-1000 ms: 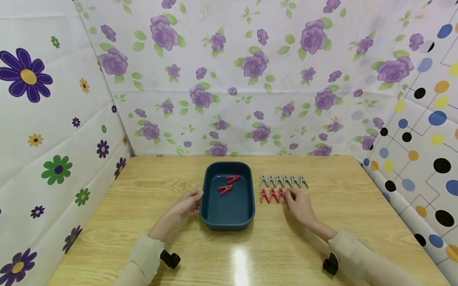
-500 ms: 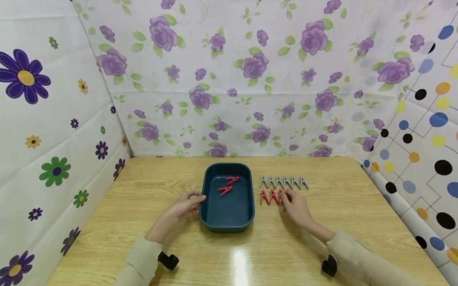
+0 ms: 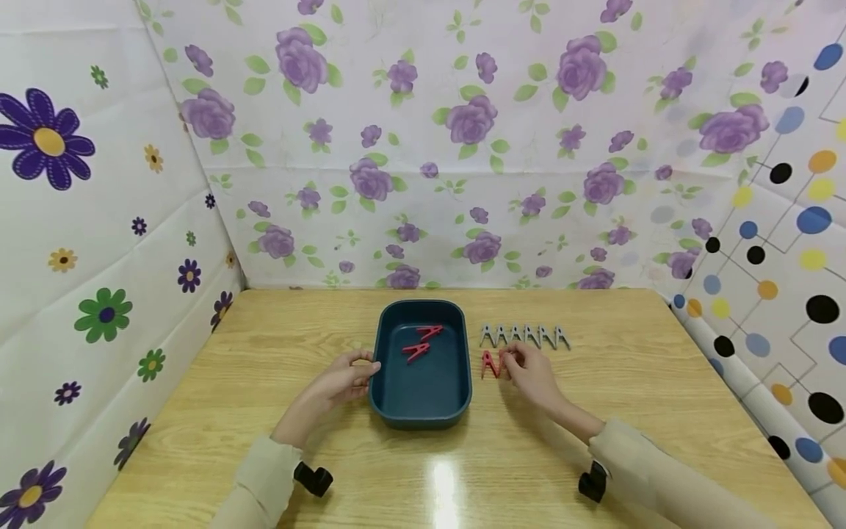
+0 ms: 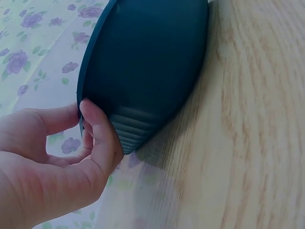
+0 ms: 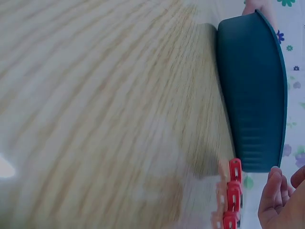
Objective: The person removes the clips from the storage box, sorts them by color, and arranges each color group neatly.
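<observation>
My left hand (image 3: 340, 380) grips the left wall of a dark teal plastic tray (image 3: 423, 424). In the left wrist view, thumb and fingers pinch the tray's rim. Two red clothespins (image 3: 416, 351) lie inside the tray, toward its far end. To its right stands a short row of red clothespins (image 3: 487, 363), partly hidden by my right hand (image 3: 534, 378). The right hand's fingertips overlap the row in the head view. In the right wrist view the fingers (image 5: 271, 191) are loosely bent above the red clothespins, with nothing seen between them and the thumb.
A row of several grey clothespins (image 3: 487, 332) stands just behind the red ones. Everything is on a light wooden table (image 3: 297, 316). A floral cloth (image 3: 429, 228) hangs at the table's back edge, with patterned cloths on both sides.
My right hand has moved left along the red row, covering clothespins nearer the tray. The left hand has stayed at the tray, and the two clothespins inside it have not moved.
</observation>
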